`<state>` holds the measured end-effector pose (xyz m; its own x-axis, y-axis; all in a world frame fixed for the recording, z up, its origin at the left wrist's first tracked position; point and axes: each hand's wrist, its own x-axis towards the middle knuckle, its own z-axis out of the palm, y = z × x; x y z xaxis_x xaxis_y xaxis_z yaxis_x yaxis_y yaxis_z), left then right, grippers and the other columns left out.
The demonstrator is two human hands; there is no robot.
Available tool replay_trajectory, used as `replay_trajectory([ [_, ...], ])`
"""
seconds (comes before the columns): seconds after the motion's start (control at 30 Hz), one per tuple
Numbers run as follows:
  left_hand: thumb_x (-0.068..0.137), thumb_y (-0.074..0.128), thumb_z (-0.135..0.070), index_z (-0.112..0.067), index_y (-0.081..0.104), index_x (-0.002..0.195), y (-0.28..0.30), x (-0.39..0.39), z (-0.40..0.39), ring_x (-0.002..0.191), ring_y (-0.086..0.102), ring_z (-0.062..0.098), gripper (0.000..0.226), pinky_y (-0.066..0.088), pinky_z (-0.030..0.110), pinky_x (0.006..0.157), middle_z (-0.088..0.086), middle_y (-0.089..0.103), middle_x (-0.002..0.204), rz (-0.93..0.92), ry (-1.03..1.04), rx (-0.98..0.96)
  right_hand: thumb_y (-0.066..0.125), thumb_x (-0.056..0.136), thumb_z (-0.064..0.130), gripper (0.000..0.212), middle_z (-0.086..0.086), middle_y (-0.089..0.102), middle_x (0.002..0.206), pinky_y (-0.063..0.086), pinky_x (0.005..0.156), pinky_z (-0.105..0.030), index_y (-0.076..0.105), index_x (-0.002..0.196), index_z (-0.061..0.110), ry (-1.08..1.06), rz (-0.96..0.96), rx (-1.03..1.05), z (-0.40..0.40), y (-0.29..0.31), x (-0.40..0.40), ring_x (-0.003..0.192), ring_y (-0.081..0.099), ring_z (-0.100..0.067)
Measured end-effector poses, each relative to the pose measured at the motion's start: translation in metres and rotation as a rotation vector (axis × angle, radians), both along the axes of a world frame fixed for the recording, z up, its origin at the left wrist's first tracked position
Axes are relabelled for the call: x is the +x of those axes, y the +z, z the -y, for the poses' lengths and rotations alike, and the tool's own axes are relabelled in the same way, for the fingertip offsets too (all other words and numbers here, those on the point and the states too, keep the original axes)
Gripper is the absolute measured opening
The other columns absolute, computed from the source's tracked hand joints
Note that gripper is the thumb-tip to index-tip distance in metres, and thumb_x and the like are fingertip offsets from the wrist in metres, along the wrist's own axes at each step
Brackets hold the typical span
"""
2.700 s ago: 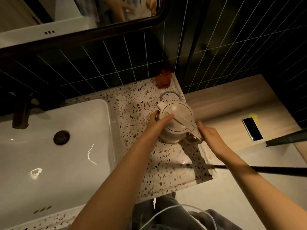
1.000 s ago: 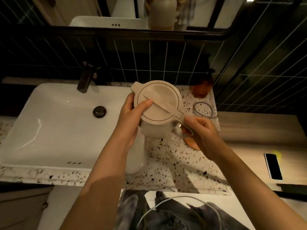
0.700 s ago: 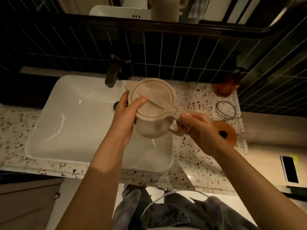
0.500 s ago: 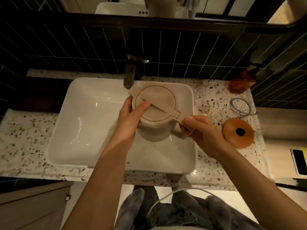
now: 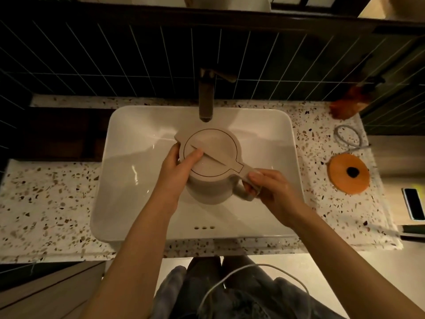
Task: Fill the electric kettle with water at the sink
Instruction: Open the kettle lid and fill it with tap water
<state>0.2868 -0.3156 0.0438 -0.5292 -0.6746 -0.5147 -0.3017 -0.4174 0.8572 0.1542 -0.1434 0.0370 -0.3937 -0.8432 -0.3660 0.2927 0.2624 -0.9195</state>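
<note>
Gripping kettle handle: right hand fingers; left hand thumb apparently on lid.

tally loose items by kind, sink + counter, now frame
Kettle: 1, in both hands over the sink
Kettle base: 1
Cable coil: 1
Phone: 1
Orange object, back corner: 1
Total: 5

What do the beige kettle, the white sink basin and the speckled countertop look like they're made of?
The beige kettle looks like matte plastic: even colour, soft sheen, no sharp reflections. The white sink basin looks like glazed ceramic, going by its glossy surface and bright curved highlights. The speckled countertop looks like terrazzo or a similar composite, pale with brown and dark chips scattered throughout; whether it is real stone cannot be told.
</note>
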Motion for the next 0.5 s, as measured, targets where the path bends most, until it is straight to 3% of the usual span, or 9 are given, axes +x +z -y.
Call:
replay_trajectory([
  [0.37,0.089,0.065,-0.042,-0.028,0.060,0.131,0.005,0.005,0.004,0.116,0.061,0.015,0.044,0.048,0.042,0.104,-0.006,0.067,0.124,0.054,-0.040,0.006,0.050,0.092,0.029,0.033,0.003,0.052,0.061,0.034,0.064,-0.027,0.063,0.065,0.017,0.041,-0.029,0.030,0.001,0.005,-0.003,0.063,0.045,-0.012],
  [0.5,0.089,0.064,-0.045,-0.030,0.059,0.131,0.017,0.005,0.001,0.116,0.060,0.015,0.045,0.048,0.043,0.105,-0.007,0.066,0.124,0.082,-0.022,-0.059,0.051,0.092,0.036,0.034,0.002,0.052,0.064,0.035,0.068,-0.033,0.063,0.066,0.017,0.064,-0.047,0.061,0.004,0.004,-0.006,0.066,0.045,-0.017],
])
